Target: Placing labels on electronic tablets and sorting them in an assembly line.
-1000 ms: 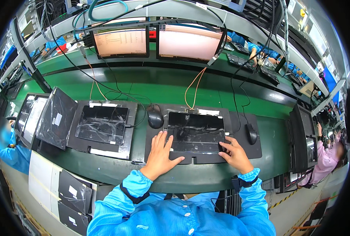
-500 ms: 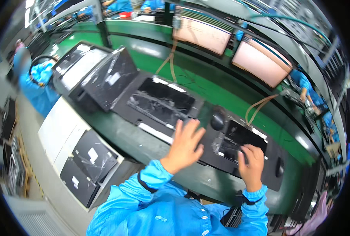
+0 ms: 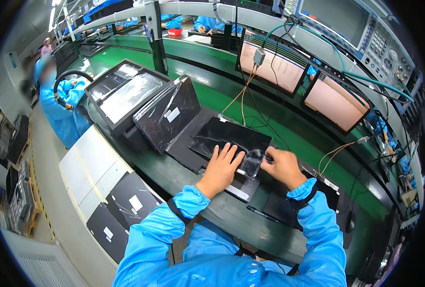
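Note:
A black laptop with clear film over it lies on a dark mat in the middle of the bench. My left hand rests flat on its near side, fingers spread. Beside the laptop's right edge, my right hand has its fingers curled together around a small dark spot. What they grip is hidden. Loose, glossy film shows between my hands at the laptop's right corner. A second dark device lies to the right, partly behind my right forearm, with a black mouse beyond it.
A film-wrapped laptop stands tilted against a black box on the left. A white-topped cart holds more dark panels. Two monitors and hanging cables line the back. A co-worker in blue stands far left.
My left hand has come down flat onto the laptop. My right hand has moved left from the right-hand device to the laptop's right edge, and its fingers have closed. The view has shifted.

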Demonstrator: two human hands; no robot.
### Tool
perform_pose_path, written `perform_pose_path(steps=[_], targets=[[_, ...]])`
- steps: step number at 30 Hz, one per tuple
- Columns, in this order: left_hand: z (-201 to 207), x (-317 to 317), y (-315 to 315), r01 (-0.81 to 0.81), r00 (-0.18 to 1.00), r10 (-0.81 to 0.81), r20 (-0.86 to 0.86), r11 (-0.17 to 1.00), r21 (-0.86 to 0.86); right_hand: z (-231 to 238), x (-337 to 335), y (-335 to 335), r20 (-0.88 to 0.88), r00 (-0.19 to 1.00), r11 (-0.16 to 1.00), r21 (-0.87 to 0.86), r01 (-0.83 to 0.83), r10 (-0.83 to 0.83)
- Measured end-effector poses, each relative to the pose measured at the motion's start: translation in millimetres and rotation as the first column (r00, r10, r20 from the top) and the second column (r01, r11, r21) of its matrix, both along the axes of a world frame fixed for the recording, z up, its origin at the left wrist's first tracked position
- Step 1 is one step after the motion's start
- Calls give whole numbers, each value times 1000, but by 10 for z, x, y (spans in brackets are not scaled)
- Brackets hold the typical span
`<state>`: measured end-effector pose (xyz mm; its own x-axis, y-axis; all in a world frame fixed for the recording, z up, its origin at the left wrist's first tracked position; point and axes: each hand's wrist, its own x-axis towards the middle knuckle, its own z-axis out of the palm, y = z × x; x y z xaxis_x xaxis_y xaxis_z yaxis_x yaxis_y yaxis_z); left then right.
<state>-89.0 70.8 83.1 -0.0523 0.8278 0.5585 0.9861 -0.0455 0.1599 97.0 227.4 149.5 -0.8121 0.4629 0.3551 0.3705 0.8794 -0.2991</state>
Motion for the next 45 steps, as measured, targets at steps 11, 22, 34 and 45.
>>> perform_pose_path(steps=[11, 22, 34, 45], targets=[[779, -1324, -322, -343, 469, -259, 845, 828, 444, -474, 631, 232, -202, 890, 901, 66, 429, -409], [649, -2162, -322, -362, 250, -126, 960, 908, 213, -809, 665, 224, -202, 877, 889, 52, 454, -436], [435, -2850, -547, -417, 608, 425, 671, 890, -185, -242, 1626, -279, -417, 879, 949, 107, 298, -229], [408, 404, -480, -258, 865, 201, 460, 964, 64, 416, 6712, -463, -480, -53, -138, 144, 980, -875]])
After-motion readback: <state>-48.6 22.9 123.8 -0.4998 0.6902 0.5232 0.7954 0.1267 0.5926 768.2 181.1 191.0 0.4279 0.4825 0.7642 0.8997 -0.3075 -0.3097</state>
